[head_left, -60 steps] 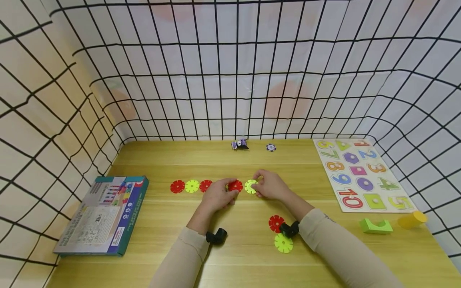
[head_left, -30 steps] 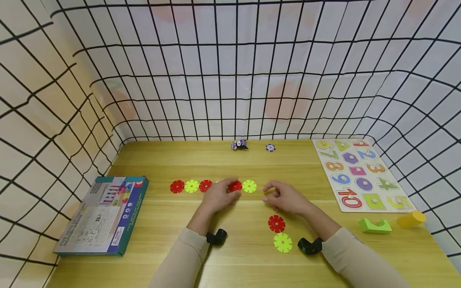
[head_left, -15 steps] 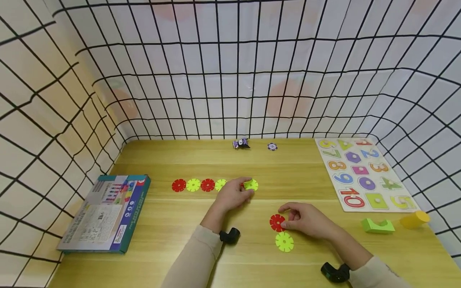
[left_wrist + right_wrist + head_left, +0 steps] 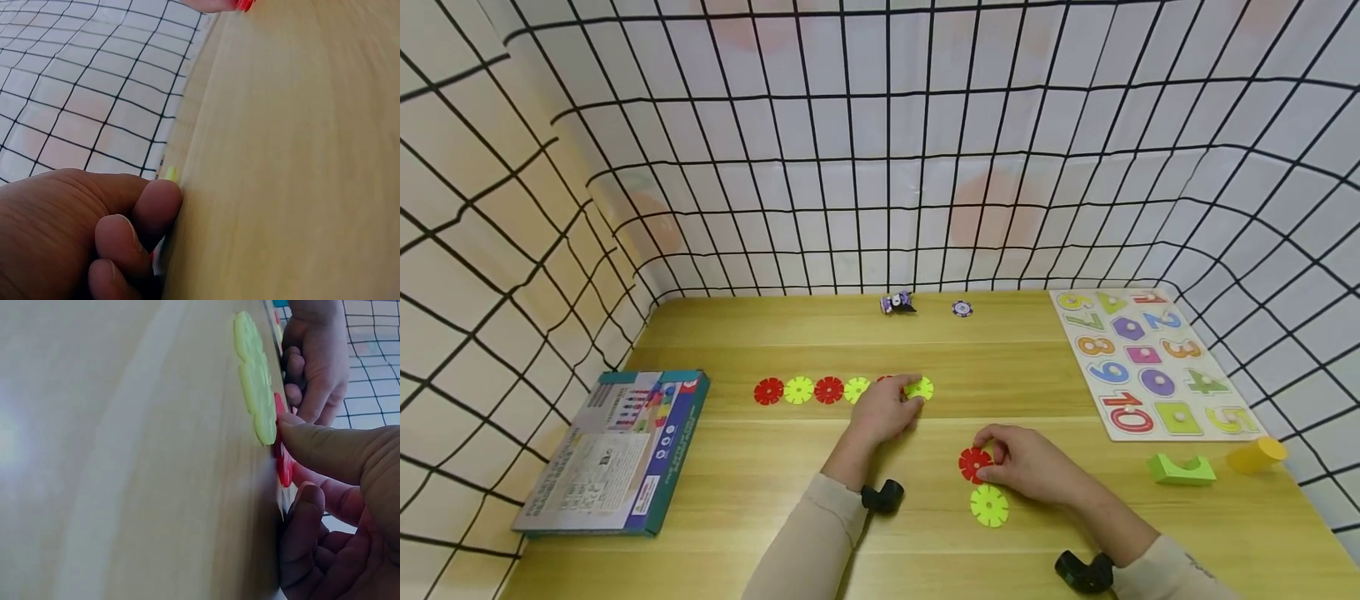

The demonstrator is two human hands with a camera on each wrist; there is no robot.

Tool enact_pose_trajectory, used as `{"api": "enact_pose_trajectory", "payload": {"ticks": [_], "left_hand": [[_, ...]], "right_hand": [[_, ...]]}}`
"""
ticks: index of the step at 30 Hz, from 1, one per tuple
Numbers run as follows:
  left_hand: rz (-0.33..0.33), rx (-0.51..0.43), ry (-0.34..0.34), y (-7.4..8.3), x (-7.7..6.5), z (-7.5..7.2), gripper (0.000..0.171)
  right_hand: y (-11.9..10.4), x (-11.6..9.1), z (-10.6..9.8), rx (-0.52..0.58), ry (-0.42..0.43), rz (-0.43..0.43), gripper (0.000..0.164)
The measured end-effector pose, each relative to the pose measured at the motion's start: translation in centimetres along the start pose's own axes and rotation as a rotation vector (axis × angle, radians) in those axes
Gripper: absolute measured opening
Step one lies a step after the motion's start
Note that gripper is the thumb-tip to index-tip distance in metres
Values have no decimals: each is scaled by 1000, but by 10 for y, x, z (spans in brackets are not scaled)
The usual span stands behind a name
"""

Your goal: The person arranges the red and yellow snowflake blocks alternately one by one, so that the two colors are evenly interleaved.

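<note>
A row of red and yellow-green notched plastic discs (interlocking snowflake pieces) runs across the table, starting with a red disc (image 4: pixel 768 391) on the left. My left hand (image 4: pixel 883 408) holds the yellow-green disc (image 4: pixel 919 388) at the right end between thumb and index finger, and hides most of the red disc beside it. Nearer to me, my right hand (image 4: pixel 1033 467) pinches a loose red disc (image 4: pixel 973 465) by its right side. Just below lies another yellow-green disc (image 4: pixel 989 506), which stands edge-on beside the red one in the right wrist view.
A boxed set (image 4: pixel 598 454) lies at the left. A number puzzle board (image 4: pixel 1157 367), a green notched block (image 4: pixel 1182 470) and a yellow cylinder (image 4: pixel 1257 456) are at the right. A small purple figure (image 4: pixel 897 302) and a chip (image 4: pixel 962 308) lie near the mesh fence (image 4: pixel 850 167).
My right hand let go of the yellow-green disc at the row's end, came back toward me and took hold of the loose red disc. My left hand shifted right onto the end disc.
</note>
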State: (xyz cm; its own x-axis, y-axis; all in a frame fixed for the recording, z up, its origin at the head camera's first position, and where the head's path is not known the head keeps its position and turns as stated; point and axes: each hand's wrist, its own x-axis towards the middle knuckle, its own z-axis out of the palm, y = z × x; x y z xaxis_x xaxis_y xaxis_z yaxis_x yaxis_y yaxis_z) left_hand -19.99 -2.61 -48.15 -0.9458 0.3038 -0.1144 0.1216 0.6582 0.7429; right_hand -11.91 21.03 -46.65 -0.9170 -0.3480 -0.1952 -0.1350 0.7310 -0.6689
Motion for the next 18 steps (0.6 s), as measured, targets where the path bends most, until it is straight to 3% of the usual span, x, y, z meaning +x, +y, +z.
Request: {"api": "enact_pose_trajectory", "payload": {"ticks": [7,14,18], "left_hand": [[-21,-30,-11,-1,-1,-1,42],[-16,-62,-5,-1,-2,-3,42],[-28,-78,-11,-3,-2,-3,42]], "right_hand": [[-1,0,-1,-2,17,-12,32],[-1,4,-11,223,-66,-44,23],[-3,22,-17,363,-63,12,26]]}}
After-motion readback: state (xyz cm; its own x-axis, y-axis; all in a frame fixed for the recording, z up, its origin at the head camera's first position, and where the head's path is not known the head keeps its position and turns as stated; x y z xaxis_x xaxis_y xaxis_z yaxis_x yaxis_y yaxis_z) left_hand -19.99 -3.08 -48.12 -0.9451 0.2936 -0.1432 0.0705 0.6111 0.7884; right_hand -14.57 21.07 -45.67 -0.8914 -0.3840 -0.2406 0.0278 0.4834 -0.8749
